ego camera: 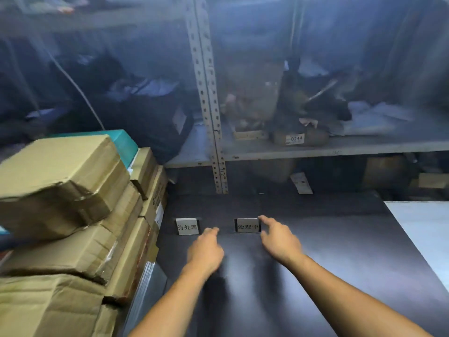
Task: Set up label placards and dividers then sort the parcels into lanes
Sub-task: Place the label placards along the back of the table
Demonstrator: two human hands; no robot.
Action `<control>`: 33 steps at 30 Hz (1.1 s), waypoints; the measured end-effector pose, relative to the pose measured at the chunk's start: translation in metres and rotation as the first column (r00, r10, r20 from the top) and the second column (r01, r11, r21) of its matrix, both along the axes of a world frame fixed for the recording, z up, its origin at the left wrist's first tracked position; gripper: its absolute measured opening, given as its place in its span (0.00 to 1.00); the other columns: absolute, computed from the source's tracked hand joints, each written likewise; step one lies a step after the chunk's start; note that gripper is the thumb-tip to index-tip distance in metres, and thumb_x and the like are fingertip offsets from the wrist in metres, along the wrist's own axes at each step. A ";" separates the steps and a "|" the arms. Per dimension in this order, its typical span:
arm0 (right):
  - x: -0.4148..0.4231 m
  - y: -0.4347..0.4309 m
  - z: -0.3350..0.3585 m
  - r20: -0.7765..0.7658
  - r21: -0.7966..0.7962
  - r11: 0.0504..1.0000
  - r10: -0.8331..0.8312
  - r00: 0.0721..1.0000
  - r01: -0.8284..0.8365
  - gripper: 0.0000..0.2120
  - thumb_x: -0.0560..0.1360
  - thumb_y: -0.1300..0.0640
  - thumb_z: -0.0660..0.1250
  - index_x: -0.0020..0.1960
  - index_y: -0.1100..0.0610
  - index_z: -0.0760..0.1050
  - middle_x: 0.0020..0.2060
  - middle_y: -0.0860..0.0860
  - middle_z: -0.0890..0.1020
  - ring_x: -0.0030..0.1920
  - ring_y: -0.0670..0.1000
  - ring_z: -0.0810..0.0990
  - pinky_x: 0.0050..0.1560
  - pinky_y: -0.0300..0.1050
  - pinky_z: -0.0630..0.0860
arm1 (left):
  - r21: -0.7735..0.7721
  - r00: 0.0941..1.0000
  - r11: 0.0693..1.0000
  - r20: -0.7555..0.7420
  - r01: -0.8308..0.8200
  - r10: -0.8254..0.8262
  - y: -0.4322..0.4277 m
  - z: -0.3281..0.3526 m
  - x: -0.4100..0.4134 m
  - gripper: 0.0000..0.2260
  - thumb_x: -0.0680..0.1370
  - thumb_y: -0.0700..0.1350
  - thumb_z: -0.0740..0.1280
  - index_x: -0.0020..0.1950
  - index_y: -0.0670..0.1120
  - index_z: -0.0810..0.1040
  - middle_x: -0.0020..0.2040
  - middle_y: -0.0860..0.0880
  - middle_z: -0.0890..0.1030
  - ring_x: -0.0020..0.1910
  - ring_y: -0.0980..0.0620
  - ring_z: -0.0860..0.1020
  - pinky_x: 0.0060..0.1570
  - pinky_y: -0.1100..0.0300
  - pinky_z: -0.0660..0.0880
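Note:
Two small white label placards stand upright on the dark table point(328, 251). The left placard point(187, 226) stands free near the stacked boxes. The right placard point(247, 225) has my right hand point(279, 239) beside it, fingertips touching its right edge. My left hand point(206, 250) hovers between the two placards with fingers loosely curled and holds nothing. A pile of brown cardboard parcels point(73, 215) is stacked at the table's left side, with a teal box point(124, 142) on top at the back.
A grey metal shelving rack point(210, 117) with cluttered shelves stands behind the table. A box marked 0244 point(295, 138) sits on its shelf. A white sheet point(422, 229) lies at the table's right edge.

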State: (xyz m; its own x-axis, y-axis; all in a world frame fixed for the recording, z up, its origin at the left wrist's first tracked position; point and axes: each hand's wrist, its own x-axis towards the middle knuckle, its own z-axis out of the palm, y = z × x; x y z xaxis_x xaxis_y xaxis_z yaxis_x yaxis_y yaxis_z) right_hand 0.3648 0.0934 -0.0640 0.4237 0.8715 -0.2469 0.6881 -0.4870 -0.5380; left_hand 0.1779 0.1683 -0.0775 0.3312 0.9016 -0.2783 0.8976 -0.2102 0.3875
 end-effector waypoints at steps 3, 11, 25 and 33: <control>-0.026 -0.016 0.014 0.064 -0.005 1.000 0.021 0.998 -0.021 0.25 0.81 0.56 0.54 0.77 0.44 0.65 0.70 0.48 0.75 0.66 0.56 0.76 0.58 0.51 0.74 | 0.070 0.992 0.996 -0.116 0.063 -0.054 -0.015 0.017 -0.025 0.21 0.81 0.42 0.58 0.74 0.52 0.69 0.71 0.49 0.73 0.68 0.45 0.74 0.64 0.51 0.73; -0.104 -0.071 0.024 0.220 0.002 0.989 0.142 0.965 -0.146 0.24 0.83 0.55 0.54 0.78 0.48 0.65 0.75 0.48 0.69 0.67 0.55 0.75 0.58 0.52 0.76 | 0.138 0.965 0.975 -0.220 0.172 -0.139 -0.070 0.031 -0.097 0.19 0.80 0.42 0.57 0.70 0.49 0.73 0.67 0.47 0.77 0.65 0.43 0.76 0.62 0.49 0.74; -0.232 -0.147 0.005 0.268 -0.073 0.981 0.191 0.944 -0.177 0.19 0.80 0.54 0.55 0.66 0.50 0.78 0.64 0.48 0.81 0.62 0.54 0.79 0.60 0.49 0.77 | 0.066 0.988 0.986 -0.047 0.150 -0.148 -0.160 0.026 -0.188 0.17 0.81 0.43 0.58 0.69 0.50 0.76 0.67 0.47 0.78 0.65 0.45 0.76 0.62 0.53 0.74; -0.273 -0.168 -0.016 -0.114 -0.002 1.000 -0.019 0.993 0.019 0.21 0.76 0.58 0.56 0.64 0.50 0.79 0.60 0.49 0.83 0.60 0.54 0.80 0.57 0.46 0.77 | -0.088 0.969 0.995 0.236 -0.056 0.075 -0.189 0.006 -0.204 0.25 0.79 0.39 0.58 0.78 0.48 0.64 0.76 0.50 0.67 0.71 0.47 0.70 0.69 0.53 0.69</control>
